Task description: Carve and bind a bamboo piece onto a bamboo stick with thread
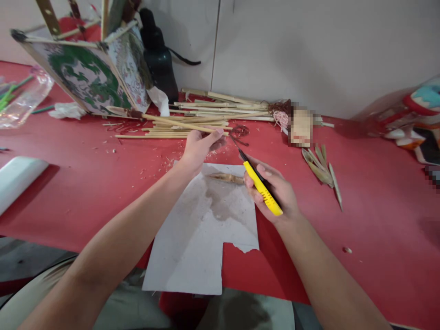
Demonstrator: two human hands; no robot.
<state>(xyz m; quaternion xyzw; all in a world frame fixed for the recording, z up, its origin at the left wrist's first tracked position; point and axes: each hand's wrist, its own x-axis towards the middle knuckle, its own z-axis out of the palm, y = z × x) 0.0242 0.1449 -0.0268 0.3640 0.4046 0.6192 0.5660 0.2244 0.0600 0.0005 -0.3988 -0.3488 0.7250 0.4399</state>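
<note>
My left hand (201,149) is closed around the pale bamboo handle of a writing brush (172,123), near its right end. The brush tip points left, beside the painted box. My right hand (275,190) grips a slim tool with a yellow-and-black handle (261,187). Its thin dark tip reaches up to the handle's end, by a brown cord loop (240,131); whether they touch I cannot tell. Below both hands lies a stained white sheet (192,243) with a torn lower edge. On it rests a short brown bamboo piece (227,178), partly behind my right fingers.
Several thin bamboo sticks (165,133) lie behind my hands on the red table (378,220). A dragon-painted box (85,75) and a black bottle (158,59) stand back left. Dried husks (318,167) lie right, a white case (20,181) left.
</note>
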